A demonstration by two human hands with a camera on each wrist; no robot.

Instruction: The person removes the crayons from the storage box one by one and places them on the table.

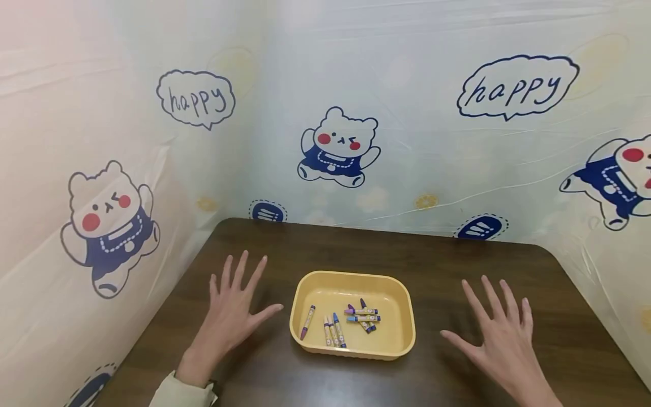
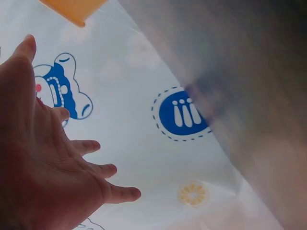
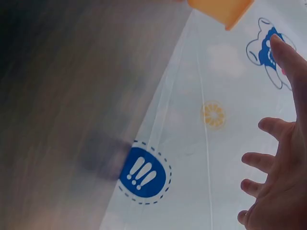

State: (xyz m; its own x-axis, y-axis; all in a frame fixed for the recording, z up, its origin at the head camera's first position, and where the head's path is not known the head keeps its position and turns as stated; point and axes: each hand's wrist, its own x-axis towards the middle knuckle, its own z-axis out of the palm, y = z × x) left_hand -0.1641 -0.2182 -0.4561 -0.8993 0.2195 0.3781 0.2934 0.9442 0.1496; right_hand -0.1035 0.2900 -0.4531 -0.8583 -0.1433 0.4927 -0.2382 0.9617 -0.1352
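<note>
A yellow rectangular tray point(image 1: 353, 354) sits mid-table in the head view. Inside lie several crayons with patterned wrappers: a brown crayon point(image 1: 307, 323) at the left, a blue crayon point(image 1: 339, 330) beside two pale ones near the front, and a crossed pile at the right with a purple crayon point(image 1: 362, 311) and a light blue crayon point(image 1: 364, 319). My left hand point(image 1: 230, 312) is spread left of the tray, fingers straight, holding nothing. To the right, my right hand point(image 1: 500, 338) is likewise spread and bare. Both wrist views show the fingers apart and a corner of the tray.
The dark wooden table point(image 1: 264, 384) has rounded far corners. A pale curtain point(image 1: 407, 158) printed with bears and "happy" bubbles surrounds it at the back and both sides. A light sleeve point(image 1: 184, 392) covers the left forearm.
</note>
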